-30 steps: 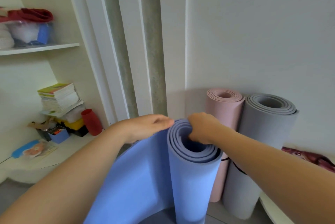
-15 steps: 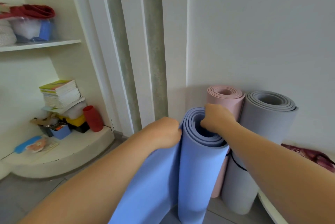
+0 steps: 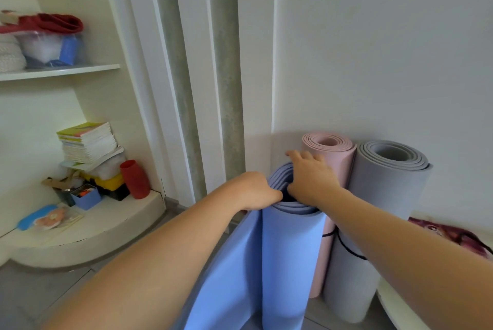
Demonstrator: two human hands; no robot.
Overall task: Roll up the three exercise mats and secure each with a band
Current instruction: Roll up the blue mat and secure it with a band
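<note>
A blue mat (image 3: 290,257) stands upright, partly rolled, with a loose flap (image 3: 229,281) hanging to its left. My left hand (image 3: 256,190) grips the top edge where the flap meets the roll. My right hand (image 3: 310,177) lies over the roll's top end, fingers spread and reaching past it. A rolled pink mat (image 3: 334,164) and a rolled grey mat (image 3: 384,196) stand against the wall just behind, each with a thin black band (image 3: 346,248) around it.
White wall and door frame (image 3: 186,89) lie straight ahead. At left a low curved ledge (image 3: 101,236) carries stacked books (image 3: 88,142), a red cup (image 3: 134,178) and small boxes. A shelf (image 3: 58,72) above holds bags. A dark red cloth (image 3: 450,236) lies at right.
The blue roll has moved farther from me, up against the pink mat. My right hand has gone from gripping inside the roll to lying over its top. My left hand stayed on the flap's edge.
</note>
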